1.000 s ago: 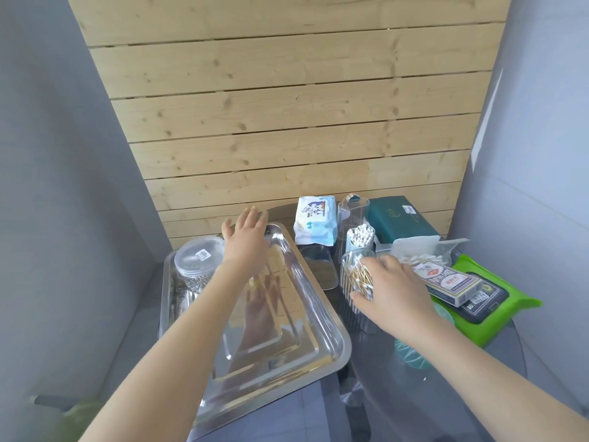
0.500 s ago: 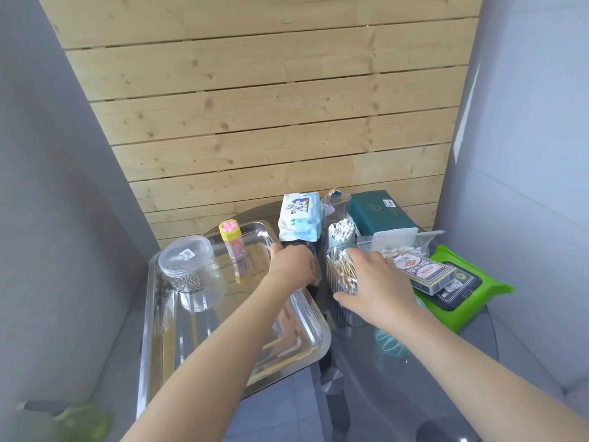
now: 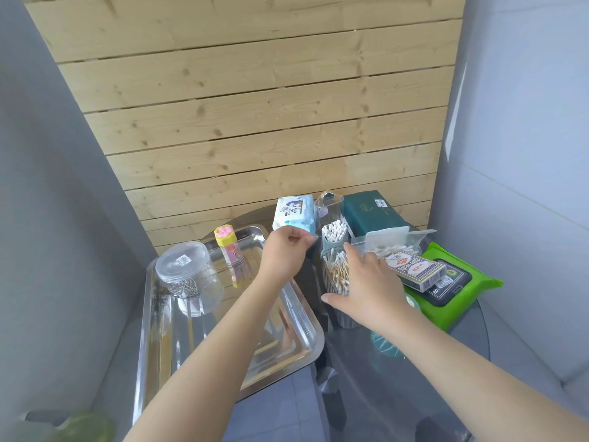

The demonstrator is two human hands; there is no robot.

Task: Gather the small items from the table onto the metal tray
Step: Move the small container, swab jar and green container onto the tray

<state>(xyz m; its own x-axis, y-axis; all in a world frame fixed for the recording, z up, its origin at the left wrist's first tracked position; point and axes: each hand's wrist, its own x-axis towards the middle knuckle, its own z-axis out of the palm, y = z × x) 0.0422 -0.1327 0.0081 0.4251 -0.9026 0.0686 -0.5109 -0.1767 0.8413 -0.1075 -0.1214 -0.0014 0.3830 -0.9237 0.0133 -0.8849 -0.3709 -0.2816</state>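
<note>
The metal tray (image 3: 288, 333) lies on the left, holding a clear jar (image 3: 188, 275) of metal clips and a yellow toothpick tube (image 3: 228, 247) with a pink top. My left hand (image 3: 283, 256) reaches across the tray's far right corner, fingers pinched at the near corner of a blue-and-white wipes pack (image 3: 293, 212) on the table. My right hand (image 3: 373, 288) wraps a clear container of wooden cotton swabs (image 3: 334, 275) that stands just right of the tray, thumb on its near side. A teal lid (image 3: 387, 346) lies under my right wrist.
Behind the held container stands a holder of white-tipped swabs (image 3: 334, 232). Farther right are a dark green box (image 3: 371, 212), a bag of swabs (image 3: 392, 240), and a deck of cards (image 3: 414, 269) lying on a green wipes pack (image 3: 468, 282). A wooden wall backs the round glass table (image 3: 398, 393).
My left hand left the far rim of the tray, uncovering the yellow tube, and moved right to the wipes pack. My right hand stayed on the swab container.
</note>
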